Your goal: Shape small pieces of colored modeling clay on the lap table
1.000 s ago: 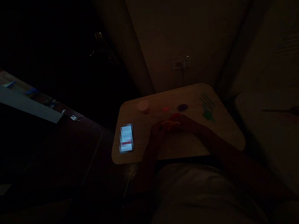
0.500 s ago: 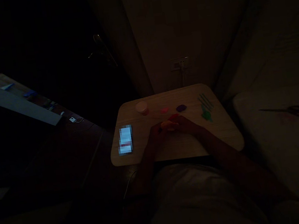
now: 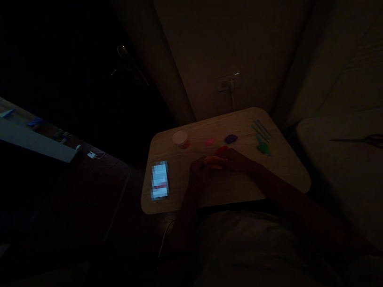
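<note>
In dim light, my left hand (image 3: 198, 170) and my right hand (image 3: 235, 160) meet over the small wooden table (image 3: 181, 199). Between them is a soft-looking orange-yellow lump (image 3: 214, 161), perhaps modelling clay, with the fingers of both hands closed about it. A red piece (image 3: 221, 149) shows just beyond my right hand; whether it touches the fingers I cannot tell. Farther back lie a pink piece (image 3: 209, 142) and a dark purple piece (image 3: 231, 139). To the right sits a green leaf-like piece (image 3: 263, 147) beside several thin green strips (image 3: 261, 130).
A pale tub (image 3: 181, 139) stands at the table's back left. A lit phone (image 3: 160, 181), blurred out, lies at the left side. Scissors (image 3: 365, 140) rest on a pale surface to the right. A plug sits in the wall socket (image 3: 228, 82) behind.
The view has shifted very slightly. Both hands stay together on the orange-yellow lump, with hardly any visible movement.
</note>
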`<state>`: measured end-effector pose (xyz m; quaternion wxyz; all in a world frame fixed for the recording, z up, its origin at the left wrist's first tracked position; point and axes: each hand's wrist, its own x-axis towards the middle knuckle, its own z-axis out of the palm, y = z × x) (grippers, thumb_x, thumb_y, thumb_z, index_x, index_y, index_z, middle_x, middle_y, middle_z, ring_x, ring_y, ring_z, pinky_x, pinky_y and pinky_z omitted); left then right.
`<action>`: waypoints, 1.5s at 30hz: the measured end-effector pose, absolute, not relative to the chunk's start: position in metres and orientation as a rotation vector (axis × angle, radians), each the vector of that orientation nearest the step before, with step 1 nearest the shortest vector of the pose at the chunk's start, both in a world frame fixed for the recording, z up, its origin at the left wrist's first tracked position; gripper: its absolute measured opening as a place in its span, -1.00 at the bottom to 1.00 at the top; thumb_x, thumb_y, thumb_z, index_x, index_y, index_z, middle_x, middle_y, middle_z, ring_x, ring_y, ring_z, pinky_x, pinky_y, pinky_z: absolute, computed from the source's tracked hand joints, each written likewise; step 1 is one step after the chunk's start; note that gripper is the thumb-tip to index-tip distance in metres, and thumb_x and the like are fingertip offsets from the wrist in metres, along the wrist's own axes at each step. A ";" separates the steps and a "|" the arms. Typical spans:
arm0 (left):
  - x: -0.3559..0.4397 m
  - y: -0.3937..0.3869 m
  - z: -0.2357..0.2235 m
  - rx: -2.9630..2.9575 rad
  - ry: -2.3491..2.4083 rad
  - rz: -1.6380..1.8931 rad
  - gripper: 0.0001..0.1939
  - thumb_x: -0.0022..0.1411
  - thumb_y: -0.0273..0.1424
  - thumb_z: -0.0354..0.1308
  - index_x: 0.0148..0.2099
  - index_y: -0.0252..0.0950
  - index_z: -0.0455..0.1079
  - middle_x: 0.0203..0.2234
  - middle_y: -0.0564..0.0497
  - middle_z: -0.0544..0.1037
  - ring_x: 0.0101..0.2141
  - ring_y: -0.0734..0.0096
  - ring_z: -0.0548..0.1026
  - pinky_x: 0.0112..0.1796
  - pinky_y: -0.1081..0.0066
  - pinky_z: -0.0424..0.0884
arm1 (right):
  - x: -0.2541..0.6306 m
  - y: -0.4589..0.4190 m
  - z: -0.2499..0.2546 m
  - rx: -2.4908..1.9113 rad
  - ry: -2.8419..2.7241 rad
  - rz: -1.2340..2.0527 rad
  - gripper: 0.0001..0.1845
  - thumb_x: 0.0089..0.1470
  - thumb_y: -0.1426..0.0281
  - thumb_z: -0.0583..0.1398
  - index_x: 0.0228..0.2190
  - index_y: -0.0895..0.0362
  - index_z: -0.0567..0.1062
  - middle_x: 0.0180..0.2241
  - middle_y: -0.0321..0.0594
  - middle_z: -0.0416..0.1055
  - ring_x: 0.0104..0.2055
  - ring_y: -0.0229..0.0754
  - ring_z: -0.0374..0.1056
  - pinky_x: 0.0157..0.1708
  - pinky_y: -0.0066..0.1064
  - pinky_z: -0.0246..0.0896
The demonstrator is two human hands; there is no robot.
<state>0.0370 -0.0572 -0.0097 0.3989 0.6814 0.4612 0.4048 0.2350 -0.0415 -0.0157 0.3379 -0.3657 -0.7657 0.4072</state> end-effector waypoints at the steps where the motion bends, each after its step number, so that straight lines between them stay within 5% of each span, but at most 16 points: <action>1: 0.037 -0.058 -0.009 1.734 1.187 1.025 -0.55 0.30 -0.04 0.14 -0.31 -0.36 0.53 -0.47 0.01 0.54 -0.42 0.38 0.45 -0.38 0.45 0.33 | 0.236 -0.042 -0.016 -0.948 -2.005 1.072 -0.36 0.21 -0.10 0.07 -0.57 0.17 0.47 -0.50 -0.24 0.37 -0.44 -0.23 0.25 -0.42 -0.41 0.13; 11: 0.036 -0.059 -0.010 1.876 1.100 0.976 -0.56 0.35 -0.11 0.07 -0.46 -0.33 0.34 -0.57 0.10 0.32 -0.50 0.49 0.26 -0.45 0.46 0.15 | 0.234 -0.044 -0.015 -0.914 -1.993 1.076 -0.33 0.19 -0.15 0.09 -0.56 0.17 0.49 -0.52 -0.26 0.32 -0.45 -0.24 0.21 -0.43 -0.40 0.08; 33: 0.034 -0.055 -0.012 1.449 1.287 1.236 -0.54 0.24 0.01 0.15 -0.40 -0.32 0.45 -0.51 0.01 0.47 -0.44 0.38 0.40 -0.43 0.43 0.33 | 0.235 -0.036 -0.024 -0.914 -1.841 1.098 -0.51 0.19 0.02 0.17 -0.52 0.15 0.52 -0.50 -0.22 0.45 -0.42 -0.20 0.33 -0.38 -0.41 0.20; 41: 0.037 -0.057 -0.004 1.626 1.202 1.208 -0.73 0.16 -0.20 0.31 -0.25 -0.31 0.49 -0.40 0.01 0.55 -0.38 0.39 0.47 -0.36 0.45 0.40 | 0.234 -0.037 -0.021 -0.923 -1.719 1.115 -0.62 0.06 0.05 0.29 -0.37 0.14 0.59 -0.34 -0.16 0.55 -0.33 -0.15 0.43 -0.31 -0.37 0.29; 45: 0.037 -0.056 -0.005 1.586 1.243 1.274 -0.75 0.14 -0.21 0.29 -0.29 -0.30 0.46 -0.43 0.02 0.51 -0.41 0.41 0.45 -0.40 0.47 0.38 | 0.233 -0.040 -0.021 -0.970 -1.586 1.261 -0.61 0.03 0.04 0.32 -0.37 0.13 0.53 -0.42 -0.20 0.51 -0.44 -0.22 0.37 -0.42 -0.40 0.27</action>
